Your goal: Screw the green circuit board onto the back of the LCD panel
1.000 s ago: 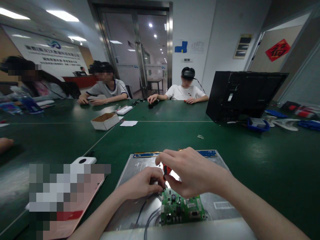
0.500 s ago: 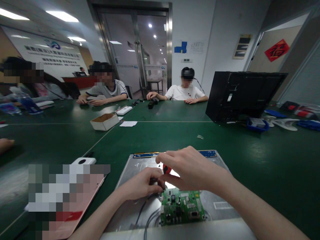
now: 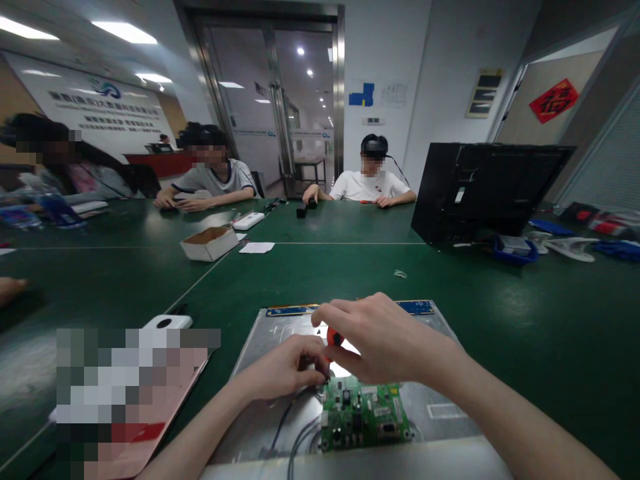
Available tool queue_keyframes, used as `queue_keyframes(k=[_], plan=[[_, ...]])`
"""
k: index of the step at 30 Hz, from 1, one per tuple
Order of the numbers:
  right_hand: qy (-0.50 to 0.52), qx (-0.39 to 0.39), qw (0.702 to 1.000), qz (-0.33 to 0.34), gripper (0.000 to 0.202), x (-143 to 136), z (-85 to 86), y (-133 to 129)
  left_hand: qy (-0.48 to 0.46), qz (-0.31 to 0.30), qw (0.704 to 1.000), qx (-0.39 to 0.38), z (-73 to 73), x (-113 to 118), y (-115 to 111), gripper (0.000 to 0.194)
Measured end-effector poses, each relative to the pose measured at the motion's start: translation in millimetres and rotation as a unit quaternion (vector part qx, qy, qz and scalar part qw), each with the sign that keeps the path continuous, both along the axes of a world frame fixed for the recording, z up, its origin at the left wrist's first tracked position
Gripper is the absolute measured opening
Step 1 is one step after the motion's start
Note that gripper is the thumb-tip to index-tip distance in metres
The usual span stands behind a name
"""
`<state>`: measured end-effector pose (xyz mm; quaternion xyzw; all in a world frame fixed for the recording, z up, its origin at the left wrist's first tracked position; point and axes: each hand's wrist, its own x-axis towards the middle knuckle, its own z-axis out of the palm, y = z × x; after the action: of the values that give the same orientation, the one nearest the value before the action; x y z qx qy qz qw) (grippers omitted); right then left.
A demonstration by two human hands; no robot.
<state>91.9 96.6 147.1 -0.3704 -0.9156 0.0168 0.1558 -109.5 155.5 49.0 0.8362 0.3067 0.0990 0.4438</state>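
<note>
A green circuit board (image 3: 365, 413) lies on the silver metal panel (image 3: 250, 427) in front of me. My right hand (image 3: 373, 337) is closed round the red and black handle of a screwdriver (image 3: 335, 337), above the board's upper left corner. Beside it, my left hand (image 3: 287, 367) has its fingers pinched together at that same corner, by the tool's lower end; what they pinch is too small to make out. Dark cables (image 3: 295, 433) run over the panel left of the board. Along the panel's far edge is a blue strip board (image 3: 420, 307), partly hidden by my right hand.
A pink folder (image 3: 175, 393) and a white device (image 3: 173, 323) lie to the left. Farther off are an open carton (image 3: 210, 245), a white paper (image 3: 257, 248) and a black monitor (image 3: 495, 193). Several people sit across the green table (image 3: 525, 320).
The red handle in my right hand has turned slightly, while both hands stay nearly in place. Across the table, a person in white has shifted a hand onto the black object.
</note>
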Motion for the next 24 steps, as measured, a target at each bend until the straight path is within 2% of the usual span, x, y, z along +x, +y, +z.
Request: queue_keyframes(k=[7,13,19,24], plan=[[0.003,0.003,1.000,0.002,0.009,0.4,0.6,-0.6,0.003,0.005,1.000,0.001,-1.5,-0.5,0.2,0.009],[0.010,-0.019,0.999,0.040,0.023,3.0,0.6,-1.5,-0.017,0.005,1.000,0.023,-3.8,-2.0,0.5,0.009],[0.003,-0.020,1.000,0.021,0.021,1.4,0.5,-0.7,-0.010,0.013,1.000,0.014,-5.2,-2.7,0.0,0.011],[-0.001,-0.002,1.000,0.003,0.014,0.7,0.6,0.3,-0.012,-0.007,1.000,-0.003,-3.8,-1.4,1.7,0.012]])
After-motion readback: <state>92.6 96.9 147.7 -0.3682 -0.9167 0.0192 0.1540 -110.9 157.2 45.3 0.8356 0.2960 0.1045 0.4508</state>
